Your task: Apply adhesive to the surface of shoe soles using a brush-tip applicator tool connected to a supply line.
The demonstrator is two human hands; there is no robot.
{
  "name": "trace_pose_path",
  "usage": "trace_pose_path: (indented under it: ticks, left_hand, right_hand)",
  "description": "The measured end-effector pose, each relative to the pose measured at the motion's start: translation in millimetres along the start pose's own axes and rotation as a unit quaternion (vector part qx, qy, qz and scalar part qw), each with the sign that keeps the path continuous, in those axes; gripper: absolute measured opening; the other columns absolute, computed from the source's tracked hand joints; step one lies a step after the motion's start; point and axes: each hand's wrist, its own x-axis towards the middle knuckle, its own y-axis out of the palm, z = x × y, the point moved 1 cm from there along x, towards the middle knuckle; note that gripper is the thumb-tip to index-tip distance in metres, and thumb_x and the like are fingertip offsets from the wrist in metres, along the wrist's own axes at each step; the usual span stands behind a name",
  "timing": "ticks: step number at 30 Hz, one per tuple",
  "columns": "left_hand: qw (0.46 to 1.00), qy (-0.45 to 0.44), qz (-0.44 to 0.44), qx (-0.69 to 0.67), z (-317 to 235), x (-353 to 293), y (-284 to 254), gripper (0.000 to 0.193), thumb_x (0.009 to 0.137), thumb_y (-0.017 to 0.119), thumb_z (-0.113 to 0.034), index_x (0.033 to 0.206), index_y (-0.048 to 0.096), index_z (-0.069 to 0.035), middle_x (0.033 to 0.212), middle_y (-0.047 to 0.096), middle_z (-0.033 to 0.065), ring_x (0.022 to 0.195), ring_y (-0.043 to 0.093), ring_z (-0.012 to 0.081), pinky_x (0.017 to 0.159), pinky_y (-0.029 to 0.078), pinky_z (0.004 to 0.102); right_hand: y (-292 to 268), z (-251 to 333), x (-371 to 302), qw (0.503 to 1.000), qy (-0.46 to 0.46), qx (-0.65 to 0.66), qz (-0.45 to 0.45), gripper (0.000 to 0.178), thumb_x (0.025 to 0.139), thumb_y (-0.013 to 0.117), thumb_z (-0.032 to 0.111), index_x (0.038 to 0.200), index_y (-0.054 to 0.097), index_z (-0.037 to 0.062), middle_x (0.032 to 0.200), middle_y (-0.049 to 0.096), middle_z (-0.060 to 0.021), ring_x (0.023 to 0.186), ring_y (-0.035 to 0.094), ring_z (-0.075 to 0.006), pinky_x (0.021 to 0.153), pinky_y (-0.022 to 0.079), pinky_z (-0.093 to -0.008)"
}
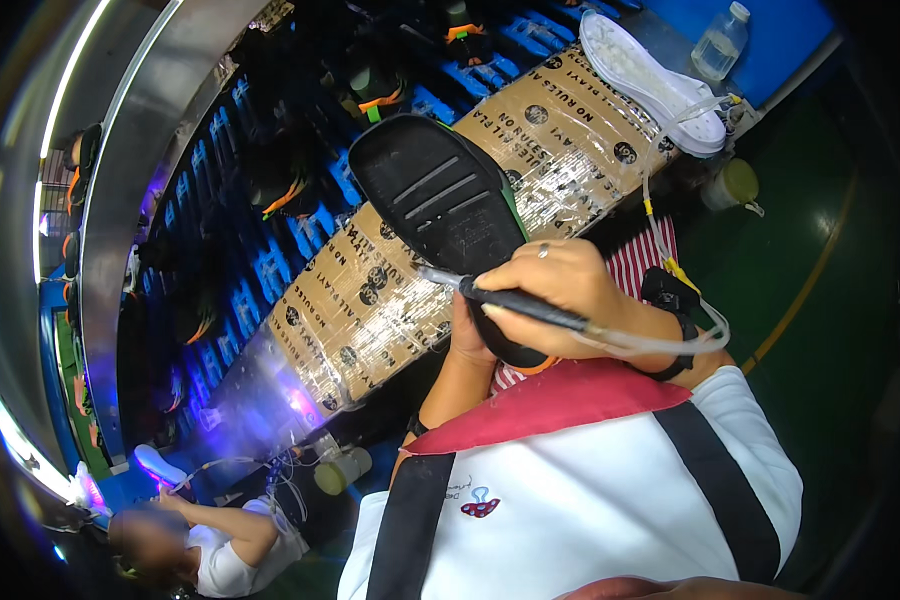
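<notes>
A shoe (440, 190) is held sole up in front of me, with a black bottom, several raised grey bars, a green side edge and a bit of orange at its near end. My left hand (467, 335) grips it from beneath and the left side; most of those fingers are hidden behind it. In my right hand (560, 285) is a tube-fed brush (530, 306) with a black handle, a pale metal front and a clear hose running back past the wrist. The brush's tip points left, at the shoe's left edge; whether it touches cannot be made out.
A cardboard-covered ledge (345, 300) lies beyond the shoe. At its right end are a white shoe sole (655, 85), a clear bottle (720, 42) and a pale container (735, 185). Blue racks (260, 270) carry dark shoes behind it. A co-worker (230, 545) works at lower left.
</notes>
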Motion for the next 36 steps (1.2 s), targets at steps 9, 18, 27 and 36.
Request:
trace_pose_path:
  ticks: [9,18,27,36]
  left_hand:
    - [0.999,0.0,0.019,0.037,-8,9,-8,0.067,0.078,0.053,-0.058,0.121,0.047,-0.007,0.117,0.054,0.0145,0.102,0.056,0.0277,0.089,0.046,0.0415]
    - [0.981,0.099,-0.145,0.084,-13,7,8,0.071,0.078,0.051,-0.059,0.127,0.042,-0.008,0.123,0.049,0.0152,0.111,0.05,0.029,0.097,0.039,0.0432]
    - [0.995,0.104,0.007,-0.006,-23,12,17,0.072,0.079,0.046,-0.062,0.126,0.043,-0.008,0.122,0.05,0.0147,0.108,0.051,0.0298,0.094,0.041,0.0428]
    - [0.991,0.127,0.007,0.027,-26,25,26,0.072,0.08,0.043,-0.061,0.123,0.044,-0.004,0.118,0.051,0.0184,0.107,0.051,0.0333,0.092,0.042,0.043]
  right_hand:
    - [17,-3,-15,0.999,-0.031,-0.024,0.017,0.023,0.066,0.065,0.007,0.086,0.059,0.0014,0.065,0.054,-0.0095,0.059,0.056,-0.025,0.053,0.045,-0.033]
    - [13,-10,-21,0.987,0.012,-0.156,-0.034,0.022,0.068,0.064,0.01,0.086,0.057,0.0005,0.067,0.054,-0.0112,0.059,0.056,-0.0276,0.053,0.045,-0.0349]
    - [4,-12,-20,0.998,0.024,-0.04,-0.046,0.026,0.065,0.07,0.002,0.089,0.061,-0.0017,0.064,0.057,-0.0119,0.053,0.056,-0.0244,0.049,0.042,-0.0311]
    - [17,-15,-28,0.995,0.016,0.085,0.043,0.023,0.065,0.07,0.005,0.086,0.062,0.0006,0.063,0.058,-0.0105,0.054,0.057,-0.0235,0.048,0.043,-0.0312]
